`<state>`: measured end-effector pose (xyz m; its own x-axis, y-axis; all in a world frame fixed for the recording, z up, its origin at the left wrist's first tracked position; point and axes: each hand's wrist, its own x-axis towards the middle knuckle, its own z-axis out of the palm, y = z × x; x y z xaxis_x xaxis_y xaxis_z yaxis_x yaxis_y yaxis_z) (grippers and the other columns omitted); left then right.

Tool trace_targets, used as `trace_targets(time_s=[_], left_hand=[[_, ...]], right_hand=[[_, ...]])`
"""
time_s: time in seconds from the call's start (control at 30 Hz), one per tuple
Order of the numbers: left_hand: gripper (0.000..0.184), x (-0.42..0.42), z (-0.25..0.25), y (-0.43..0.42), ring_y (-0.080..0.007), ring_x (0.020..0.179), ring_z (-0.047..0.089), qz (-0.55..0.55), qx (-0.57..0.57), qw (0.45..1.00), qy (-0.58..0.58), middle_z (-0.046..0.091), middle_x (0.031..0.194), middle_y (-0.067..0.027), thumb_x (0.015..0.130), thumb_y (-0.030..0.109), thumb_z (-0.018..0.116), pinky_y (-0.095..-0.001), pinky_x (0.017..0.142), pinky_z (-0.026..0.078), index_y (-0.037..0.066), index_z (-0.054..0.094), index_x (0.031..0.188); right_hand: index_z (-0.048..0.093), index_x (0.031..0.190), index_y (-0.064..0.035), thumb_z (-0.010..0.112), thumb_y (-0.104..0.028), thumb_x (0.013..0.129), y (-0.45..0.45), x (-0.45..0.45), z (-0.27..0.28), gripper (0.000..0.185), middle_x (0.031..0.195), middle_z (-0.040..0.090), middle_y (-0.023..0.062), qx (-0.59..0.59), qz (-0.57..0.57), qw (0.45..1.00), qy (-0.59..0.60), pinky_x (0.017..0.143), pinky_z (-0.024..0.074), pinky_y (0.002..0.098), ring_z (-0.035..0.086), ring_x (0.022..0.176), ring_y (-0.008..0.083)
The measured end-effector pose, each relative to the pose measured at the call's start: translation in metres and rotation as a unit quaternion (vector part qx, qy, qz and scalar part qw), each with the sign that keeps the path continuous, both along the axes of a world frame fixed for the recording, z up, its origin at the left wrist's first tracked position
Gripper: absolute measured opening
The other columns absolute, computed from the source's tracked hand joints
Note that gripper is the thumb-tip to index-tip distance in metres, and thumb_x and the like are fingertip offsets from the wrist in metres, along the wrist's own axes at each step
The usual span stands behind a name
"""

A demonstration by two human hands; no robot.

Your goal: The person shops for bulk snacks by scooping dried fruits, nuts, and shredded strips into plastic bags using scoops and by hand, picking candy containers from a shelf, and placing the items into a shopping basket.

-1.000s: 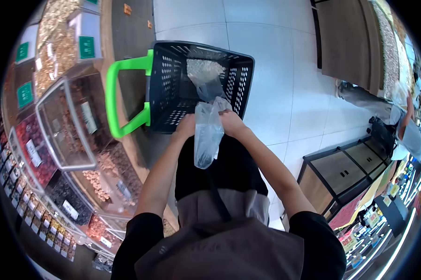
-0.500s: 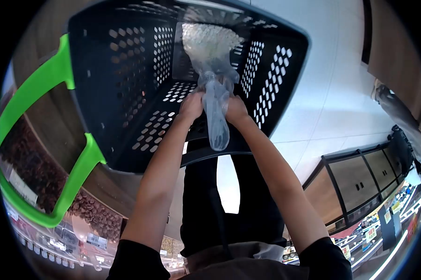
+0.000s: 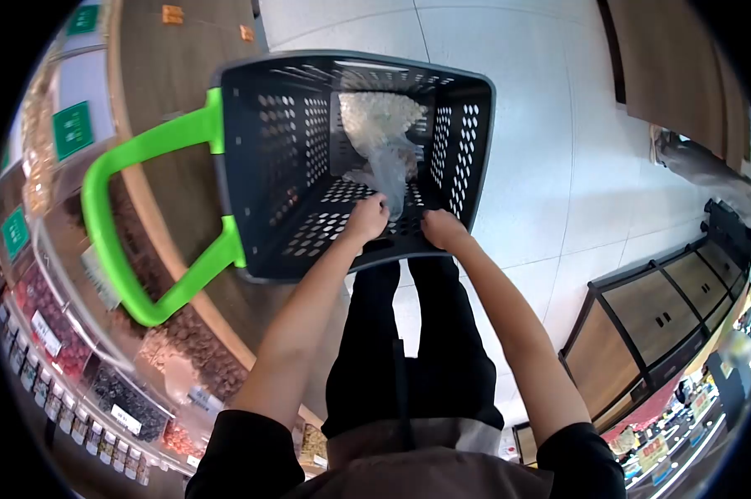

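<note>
A black perforated shopping basket (image 3: 261, 175) with a bright green handle (image 3: 101, 208) stands in front of my legs. Inside it, against the far end, lies a clear plastic bag (image 3: 381, 116) of pale, small pieces, its loose neck trailing towards me. My left hand (image 3: 367, 218) is closed, with thumb and fingertips against that neck. Over the near rim, to the right of the bag, my right hand (image 3: 444, 229) is curled; what its fingers hold, if anything, is hidden.
On the left runs a wooden-edged counter (image 3: 172, 224) with clear bins of dried goods (image 3: 192, 349) and green labels (image 3: 73, 130). Pale tiled floor (image 3: 525, 166) extends to the right. Wooden cabinets (image 3: 667, 312) stand at the right, with lit shop displays beyond.
The basket now appears lower and farther from me. The bag rests deeper inside, and my hands have moved apart; the right one has left the bag's neck and is by the near rim.
</note>
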<state>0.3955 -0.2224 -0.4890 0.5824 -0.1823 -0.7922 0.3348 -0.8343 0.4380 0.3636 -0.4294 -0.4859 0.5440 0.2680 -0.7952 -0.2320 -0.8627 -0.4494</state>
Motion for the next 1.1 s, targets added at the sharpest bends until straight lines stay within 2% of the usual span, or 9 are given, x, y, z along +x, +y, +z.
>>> trace_targets(time_s=[0.13,0.3,0.43,0.53,0.67,0.77,0.83,0.9,1.1], left_hand=[[0.035,0.013,0.108,0.026,-0.0330,0.092,0.068,-0.023,-0.027,0.999,-0.041,0.070,0.096,-0.0198,0.088,0.018,0.062,-0.0414,0.084,0.052,0.002,0.062,0.119],[0.033,0.021,0.312,0.071,-0.0300,0.095,0.065,0.171,-0.103,0.886,-0.418,0.062,0.112,-0.0192,0.087,0.006,0.063,-0.0376,0.083,0.051,0.001,0.058,0.120],[0.034,-0.001,0.446,0.123,-0.0392,0.102,0.059,0.269,-0.019,0.797,-0.540,0.061,0.109,-0.0192,0.083,0.003,0.064,-0.0422,0.090,0.049,0.000,0.057,0.117],[0.042,-0.009,0.459,0.146,-0.0388,0.104,0.058,0.242,0.032,0.792,-0.559,0.060,0.108,-0.0192,0.083,0.008,0.066,-0.0457,0.093,0.046,0.002,0.054,0.122],[0.054,-0.024,0.412,0.161,-0.0395,0.105,0.057,0.201,0.142,0.808,-0.535,0.059,0.111,-0.0189,0.086,0.019,0.064,-0.0470,0.095,0.043,0.004,0.046,0.135],[0.055,-0.032,0.352,0.168,-0.0386,0.108,0.058,0.280,0.159,0.812,-0.488,0.059,0.115,-0.0211,0.090,0.023,0.059,-0.0477,0.094,0.045,0.006,0.043,0.140],[0.044,-0.040,0.366,0.176,-0.0403,0.107,0.060,0.320,0.127,0.813,-0.469,0.062,0.112,-0.0241,0.093,0.023,0.055,-0.0495,0.093,0.046,0.006,0.046,0.133],[0.033,-0.049,0.382,0.181,-0.0425,0.102,0.062,0.304,0.082,0.896,-0.314,0.066,0.105,-0.0251,0.095,0.023,0.053,-0.0521,0.091,0.047,0.004,0.049,0.121],[0.033,-0.088,0.353,0.172,-0.0458,0.087,0.065,0.281,0.138,0.861,-0.401,0.066,0.086,-0.0290,0.095,0.031,0.055,-0.0551,0.080,0.051,0.001,0.054,0.109]], right_hand=[[0.065,0.091,-0.0002,0.054,-0.023,0.090,-0.015,-0.038,0.042,0.025,0.093,0.067,0.0260,0.020,-0.035,0.997,-0.070,0.081,0.0511,0.0530,0.064,0.092,0.0442],[0.065,0.084,-0.0014,0.052,-0.027,0.093,-0.045,-0.089,0.153,0.030,0.083,0.066,0.0238,0.009,-0.080,0.982,-0.171,0.073,0.0498,0.0530,0.063,0.083,0.0447],[0.068,0.077,0.0028,0.055,-0.021,0.087,-0.050,-0.155,0.188,0.029,0.069,0.070,0.0146,0.012,-0.168,0.978,-0.119,0.067,0.0553,0.0366,0.070,0.066,0.0244],[0.071,0.086,0.0026,0.059,-0.023,0.086,-0.043,-0.183,0.218,0.029,0.080,0.071,0.0202,-0.018,-0.136,0.985,-0.105,0.074,0.0554,0.0408,0.071,0.078,0.0327],[0.072,0.097,-0.0001,0.061,-0.027,0.086,-0.018,-0.213,0.257,0.031,0.095,0.070,0.0237,-0.052,-0.098,0.985,-0.135,0.084,0.0527,0.0440,0.068,0.094,0.0388],[0.072,0.098,-0.0006,0.061,-0.029,0.086,-0.018,-0.206,0.268,0.033,0.096,0.070,0.0240,-0.045,-0.113,0.984,-0.132,0.086,0.0519,0.0440,0.067,0.095,0.0385],[0.072,0.096,-0.0006,0.059,-0.029,0.086,-0.016,-0.206,0.279,0.033,0.093,0.071,0.0228,-0.038,-0.132,0.981,-0.138,0.084,0.0518,0.0434,0.068,0.093,0.0371],[0.073,0.093,-0.0011,0.059,-0.029,0.086,-0.021,-0.208,0.278,0.032,0.091,0.071,0.0222,-0.025,-0.122,0.981,-0.152,0.083,0.0520,0.0430,0.068,0.092,0.0365],[0.071,0.099,-0.0018,0.061,-0.028,0.086,-0.007,-0.222,0.294,0.031,0.093,0.071,0.0224,-0.047,-0.056,0.987,-0.140,0.084,0.0520,0.0438,0.068,0.094,0.0372]])
